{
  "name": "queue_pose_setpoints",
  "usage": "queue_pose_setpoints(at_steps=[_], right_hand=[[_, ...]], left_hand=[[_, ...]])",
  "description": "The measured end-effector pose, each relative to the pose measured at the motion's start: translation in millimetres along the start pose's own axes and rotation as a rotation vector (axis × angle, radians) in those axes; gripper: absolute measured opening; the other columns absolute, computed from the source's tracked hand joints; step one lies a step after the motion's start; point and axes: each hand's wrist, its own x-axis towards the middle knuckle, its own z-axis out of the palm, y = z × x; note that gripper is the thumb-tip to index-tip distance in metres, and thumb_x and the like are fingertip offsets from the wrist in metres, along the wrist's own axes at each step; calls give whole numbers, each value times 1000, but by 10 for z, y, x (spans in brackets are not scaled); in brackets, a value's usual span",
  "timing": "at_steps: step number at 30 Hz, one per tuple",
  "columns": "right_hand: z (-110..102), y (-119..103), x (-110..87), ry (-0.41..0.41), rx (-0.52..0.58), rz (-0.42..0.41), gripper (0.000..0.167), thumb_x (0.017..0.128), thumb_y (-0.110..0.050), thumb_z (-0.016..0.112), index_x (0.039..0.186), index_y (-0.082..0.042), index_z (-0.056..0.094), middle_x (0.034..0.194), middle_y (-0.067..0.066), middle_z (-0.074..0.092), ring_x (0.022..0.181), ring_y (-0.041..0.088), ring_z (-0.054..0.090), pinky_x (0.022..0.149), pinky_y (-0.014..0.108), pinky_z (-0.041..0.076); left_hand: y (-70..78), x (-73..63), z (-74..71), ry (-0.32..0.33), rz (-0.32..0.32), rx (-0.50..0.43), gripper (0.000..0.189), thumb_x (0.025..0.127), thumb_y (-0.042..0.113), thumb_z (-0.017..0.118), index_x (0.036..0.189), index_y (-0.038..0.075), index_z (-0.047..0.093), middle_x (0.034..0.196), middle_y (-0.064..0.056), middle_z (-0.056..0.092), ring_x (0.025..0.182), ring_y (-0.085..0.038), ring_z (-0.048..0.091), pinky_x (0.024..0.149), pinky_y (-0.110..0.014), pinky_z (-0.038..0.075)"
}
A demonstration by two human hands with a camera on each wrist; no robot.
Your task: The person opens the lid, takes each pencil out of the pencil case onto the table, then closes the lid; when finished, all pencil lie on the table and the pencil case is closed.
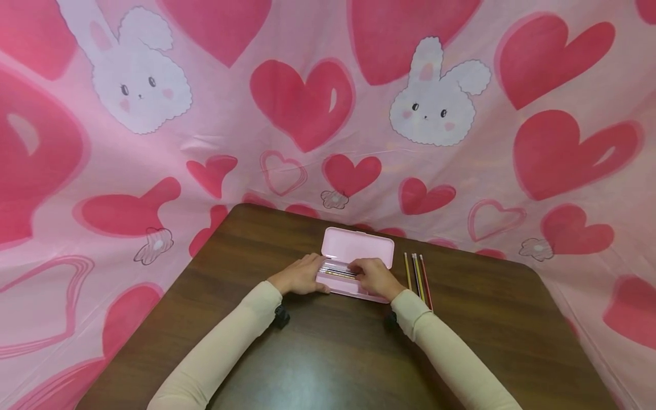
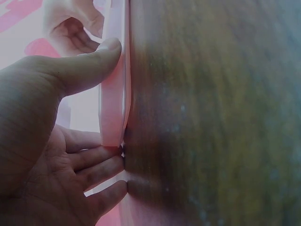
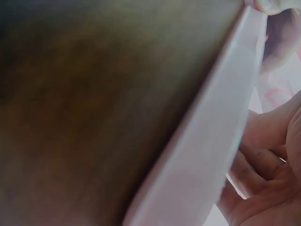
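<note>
A pink pencil case lies on the table with its lid raised at the back. Several pencils lie lengthwise inside. My left hand holds the case's left end; in the left wrist view, its thumb presses the front wall and its other fingers extend past the end. My right hand reaches over the right part of the case, fingers bent down at the pencils' right ends. Whether those fingertips pinch a pencil is hidden. The right wrist view shows bent fingers behind the case wall.
Several loose pencils lie on the brown table just right of the case, close to my right wrist. A pink cloth with hearts and rabbits hangs behind the table's far edge.
</note>
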Motion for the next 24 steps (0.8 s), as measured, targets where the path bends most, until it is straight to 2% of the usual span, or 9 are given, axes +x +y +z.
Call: queue_pose_setpoints(at_steps=[3,10,14,19,24], right_hand=[[9,3,6,-25,-26,2,32,84,4,74,114,-6,75,109,8,77,94,18,70,97,41,57],[-6,-32,32,-38,-53,-50,30,79,6,75,107,-3,76,102,9,77,90,20,69,94,42,57],[-13,-33,56,-74,-51,-33,33,77,10,72,106,-5,76,98,7,76,87,17,66,92,40,58],[-20,-5,70,-79,-53,-29,36,74,13,68,103,-6,76,92,4,74,81,13,62,86,37,58],[-27,19,54,-42,-30,-9,30,81,9,68,103,-9,77,94,3,75,80,13,61,83,35,57]], left_hand=[[2,-6,-1,-2,1,2,87,85,50,78,151,5,40,142,-15,51,133,-31,48,116,-48,39],[7,-9,-3,-5,-7,-13,87,86,47,78,151,5,40,143,-15,50,133,-31,48,116,-49,38],[8,-11,-2,-6,-5,-12,88,86,48,78,152,4,39,144,-16,50,134,-32,48,117,-49,38],[6,-3,-4,1,-4,-12,89,85,48,78,152,4,39,144,-17,50,135,-33,48,117,-50,38],[2,-1,-2,3,-3,-12,86,85,48,78,151,5,41,143,-16,51,133,-32,49,115,-49,40]])
